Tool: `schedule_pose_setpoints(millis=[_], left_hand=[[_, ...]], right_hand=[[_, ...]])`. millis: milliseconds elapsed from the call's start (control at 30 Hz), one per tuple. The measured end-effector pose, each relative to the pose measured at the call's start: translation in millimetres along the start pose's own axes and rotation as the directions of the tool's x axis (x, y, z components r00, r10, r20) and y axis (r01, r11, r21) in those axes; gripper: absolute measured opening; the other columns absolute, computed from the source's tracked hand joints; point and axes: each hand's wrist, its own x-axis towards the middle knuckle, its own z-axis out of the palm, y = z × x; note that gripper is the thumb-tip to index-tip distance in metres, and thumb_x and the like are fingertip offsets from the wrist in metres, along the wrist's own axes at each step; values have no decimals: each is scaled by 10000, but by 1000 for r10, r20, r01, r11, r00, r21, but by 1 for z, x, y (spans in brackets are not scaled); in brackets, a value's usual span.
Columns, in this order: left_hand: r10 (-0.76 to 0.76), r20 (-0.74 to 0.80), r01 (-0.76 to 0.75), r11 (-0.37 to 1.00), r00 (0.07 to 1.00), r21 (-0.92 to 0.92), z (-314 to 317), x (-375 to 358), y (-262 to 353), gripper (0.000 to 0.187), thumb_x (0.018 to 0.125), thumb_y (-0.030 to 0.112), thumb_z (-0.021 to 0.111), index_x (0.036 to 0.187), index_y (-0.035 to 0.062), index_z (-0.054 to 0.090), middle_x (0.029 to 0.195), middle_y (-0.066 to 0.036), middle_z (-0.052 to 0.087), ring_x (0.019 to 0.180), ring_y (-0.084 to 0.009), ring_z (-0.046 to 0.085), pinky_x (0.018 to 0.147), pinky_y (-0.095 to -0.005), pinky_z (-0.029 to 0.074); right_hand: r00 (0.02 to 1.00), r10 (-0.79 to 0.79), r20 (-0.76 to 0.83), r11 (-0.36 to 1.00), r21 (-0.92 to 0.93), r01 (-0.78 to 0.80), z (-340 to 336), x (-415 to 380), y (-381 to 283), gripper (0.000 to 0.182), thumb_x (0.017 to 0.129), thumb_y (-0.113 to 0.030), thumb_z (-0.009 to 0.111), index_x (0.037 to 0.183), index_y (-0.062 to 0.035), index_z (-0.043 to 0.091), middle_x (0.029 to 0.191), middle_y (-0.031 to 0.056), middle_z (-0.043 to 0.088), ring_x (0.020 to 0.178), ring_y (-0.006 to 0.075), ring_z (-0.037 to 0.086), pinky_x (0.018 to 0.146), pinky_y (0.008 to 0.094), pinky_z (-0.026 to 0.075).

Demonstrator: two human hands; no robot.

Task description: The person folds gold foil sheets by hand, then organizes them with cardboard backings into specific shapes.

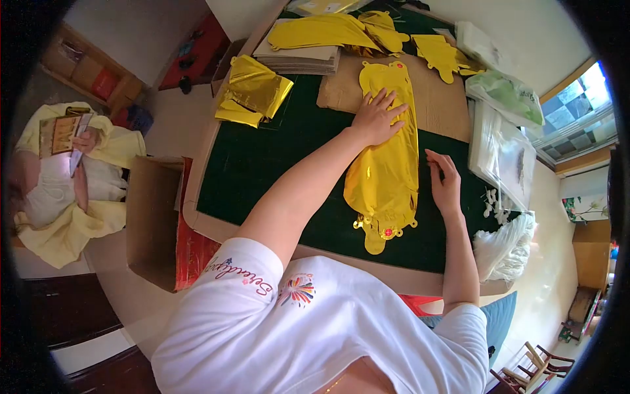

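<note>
A long, flat gold foil balloon [380, 174] lies lengthwise on the dark green table top, its far end over a brown cardboard sheet [443, 105]. Small round tabs and red spots mark both of its ends. My left hand [379, 118] rests flat on its upper part, fingers spread. Just right of the foil's edge is my right hand [443, 177], its fingers loosely bent and apart from the thumb, with nothing visible in them. Folded gold foil [252, 92] sits at the table's left edge, and more gold foil pieces [321, 33] lie at the back on a stack of grey sheets [298, 62].
Clear plastic bags [502, 154] and a white plastic bundle [505, 246] line the table's right side, with small white pieces [493, 203] between. An open cardboard box [154, 223] stands left of the table. Farther left sits another person [65, 171] holding a phone-like object.
</note>
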Motion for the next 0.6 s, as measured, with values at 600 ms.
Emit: schedule_pose_setpoints(millis=[600], left_hand=[[10,-28,-11,1000,1000,-10,2,-1,0,492,937,453,426,1390,265,405,1493,-111,271,1390,-304,213,1119,-518,144]], right_hand=[[1000,-12,-19,1000,19,13,-1,-1,0,284,866,75,504,1112,-24,606,932,126,600,876,232,608,768,285,484]])
